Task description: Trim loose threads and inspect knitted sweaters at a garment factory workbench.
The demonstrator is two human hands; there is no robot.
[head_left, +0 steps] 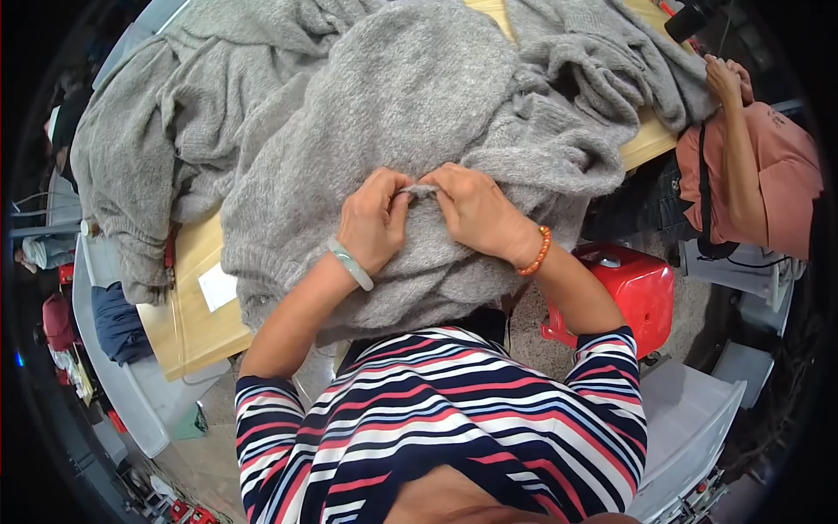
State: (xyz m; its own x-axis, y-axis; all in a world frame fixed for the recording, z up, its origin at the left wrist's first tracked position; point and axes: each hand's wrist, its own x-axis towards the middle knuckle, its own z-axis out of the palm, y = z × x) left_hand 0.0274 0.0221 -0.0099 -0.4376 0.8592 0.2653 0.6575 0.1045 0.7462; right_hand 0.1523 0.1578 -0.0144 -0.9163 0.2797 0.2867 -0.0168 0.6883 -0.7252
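Observation:
A fuzzy grey knitted sweater (410,96) lies bunched over the near part of the table and hangs toward my lap. Both of my hands pinch a short raised bit of its knit between them. My left hand (375,218), below which a pale green bangle circles the wrist, grips the left end of that bit with thumb and forefinger. From the right, my right hand (476,214) pinches the other end; orange beads ring that wrist. The fingertips are close together, with a narrow twist of grey knit showing between them.
More grey knitwear (201,96) is heaped on the wooden table (192,323), where a white paper (218,288) lies. At right, a co-worker in a pink top (768,175) handles grey knit. A red stool (633,297) and plastic bins (690,419) stand nearby; dark blue cloth (120,323) is at left.

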